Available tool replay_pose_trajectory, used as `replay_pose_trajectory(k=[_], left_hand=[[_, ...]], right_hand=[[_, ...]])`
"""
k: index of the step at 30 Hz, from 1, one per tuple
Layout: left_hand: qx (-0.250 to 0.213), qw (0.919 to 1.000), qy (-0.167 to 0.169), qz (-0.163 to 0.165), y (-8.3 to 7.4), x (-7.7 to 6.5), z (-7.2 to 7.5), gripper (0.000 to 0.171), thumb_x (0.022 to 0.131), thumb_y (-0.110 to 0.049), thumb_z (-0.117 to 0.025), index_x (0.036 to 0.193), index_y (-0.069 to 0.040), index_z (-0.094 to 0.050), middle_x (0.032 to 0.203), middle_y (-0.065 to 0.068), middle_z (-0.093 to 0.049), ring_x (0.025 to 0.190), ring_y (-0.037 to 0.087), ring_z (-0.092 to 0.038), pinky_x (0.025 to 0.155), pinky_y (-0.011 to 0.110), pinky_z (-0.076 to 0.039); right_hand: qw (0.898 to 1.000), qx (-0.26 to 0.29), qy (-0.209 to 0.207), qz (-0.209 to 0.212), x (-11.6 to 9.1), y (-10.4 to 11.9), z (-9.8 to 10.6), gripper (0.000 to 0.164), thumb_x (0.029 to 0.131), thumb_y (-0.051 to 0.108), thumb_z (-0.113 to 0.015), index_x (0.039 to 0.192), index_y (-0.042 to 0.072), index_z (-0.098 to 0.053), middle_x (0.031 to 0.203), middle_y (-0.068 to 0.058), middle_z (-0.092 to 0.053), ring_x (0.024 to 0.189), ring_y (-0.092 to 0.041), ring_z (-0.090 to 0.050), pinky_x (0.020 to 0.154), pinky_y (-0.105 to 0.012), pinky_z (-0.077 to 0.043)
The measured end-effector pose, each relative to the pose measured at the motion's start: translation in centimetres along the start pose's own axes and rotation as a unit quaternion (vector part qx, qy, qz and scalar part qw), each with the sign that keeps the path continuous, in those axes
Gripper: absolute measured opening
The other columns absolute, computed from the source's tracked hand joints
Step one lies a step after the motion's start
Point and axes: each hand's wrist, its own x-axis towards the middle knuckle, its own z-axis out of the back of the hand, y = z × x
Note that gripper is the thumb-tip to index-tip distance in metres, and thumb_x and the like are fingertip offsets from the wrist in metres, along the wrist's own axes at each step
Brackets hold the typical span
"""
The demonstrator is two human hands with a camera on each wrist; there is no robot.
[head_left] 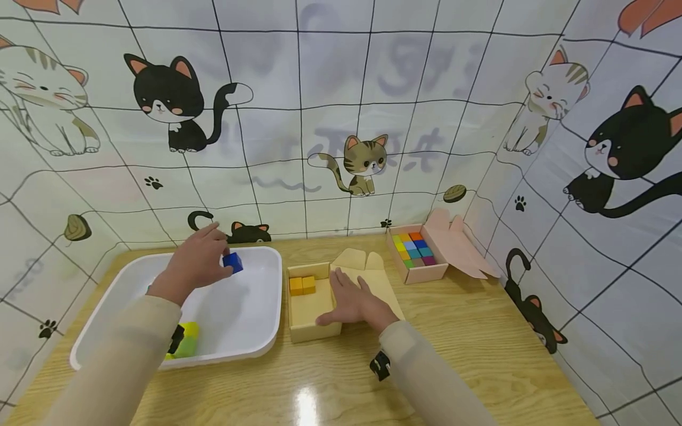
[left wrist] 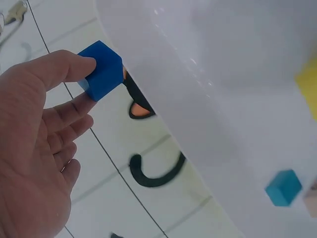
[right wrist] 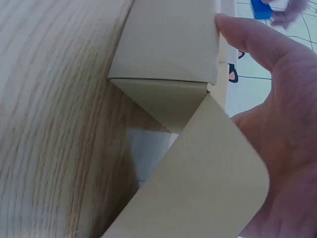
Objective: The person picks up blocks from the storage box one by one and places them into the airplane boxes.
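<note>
Between thumb and fingertips, my left hand (head_left: 194,263) pinches a blue cube (head_left: 232,262) above the far side of a white basin (head_left: 275,319). The left wrist view shows the thumb pressed on one face of the cube (left wrist: 102,70). My right hand (head_left: 358,300) rests at the right side of a small cream cardboard box (head_left: 316,333), fingers extended over its opened lid (head_left: 379,284). In the right wrist view, the thumb touches the box's upper edge (right wrist: 216,47). Two orange cubes (head_left: 302,286) sit side by side in the box's far left corner.
Yellow and green cubes (head_left: 187,340) lie at the basin's near side, partly behind the left forearm. A teal cube (left wrist: 284,188) is also in the basin. At the back right stands a pink box (head_left: 426,274) with its lid open, holding several coloured cubes. Cat-patterned sheets surround the wooden table (head_left: 458,337).
</note>
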Motion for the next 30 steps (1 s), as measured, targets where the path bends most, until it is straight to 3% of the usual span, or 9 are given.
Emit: replay_pose_trajectory(k=[9,18,24,30], left_hand=[[-0.003,0.9981,-0.011,-0.061,-5.6,3.0,0.7,0.025,0.081,-0.029,-0.073,0.089,-0.006,-0.072,0.125,0.013,-0.063,0.145,0.038,-0.032,0.119,0.050,-0.031],[0.028,0.9921,-0.006,-0.122,-10.7,4.8,-1.0,0.030,0.082,-0.036,-0.073,0.091,-0.007,-0.073,0.127,0.009,-0.063,0.146,0.032,-0.034,0.121,0.044,-0.029],[0.023,0.9914,0.030,-0.125,-12.8,6.0,-2.7,0.030,0.083,-0.036,-0.072,0.095,-0.009,-0.075,0.132,0.007,-0.061,0.148,0.028,-0.030,0.123,0.041,-0.026],[0.028,0.9888,0.052,-0.137,-13.8,6.9,-4.3,0.031,0.083,-0.037,-0.072,0.096,-0.009,-0.075,0.132,0.006,-0.060,0.148,0.027,-0.029,0.123,0.041,-0.025]], right_hand=[[0.999,-0.032,-0.021,0.023,0.0,-0.7,-0.5,0.110,0.082,0.066,-0.062,0.156,0.005,-0.008,0.165,-0.013,-0.005,0.154,-0.025,-0.010,0.125,-0.053,-0.002],[0.999,-0.032,-0.006,0.014,0.2,-0.8,-0.2,0.107,0.084,0.062,-0.062,0.156,0.005,-0.007,0.165,-0.012,-0.004,0.154,-0.025,-0.011,0.124,-0.055,-0.003],[0.999,-0.035,-0.004,0.014,0.4,-1.0,-0.1,0.107,0.084,0.062,-0.062,0.156,0.005,-0.008,0.165,-0.012,-0.005,0.154,-0.024,-0.011,0.124,-0.055,-0.004],[0.999,-0.042,0.001,0.014,0.6,-1.0,-0.2,0.107,0.084,0.063,-0.061,0.156,0.005,-0.008,0.166,-0.012,-0.005,0.154,-0.023,-0.010,0.124,-0.055,-0.004]])
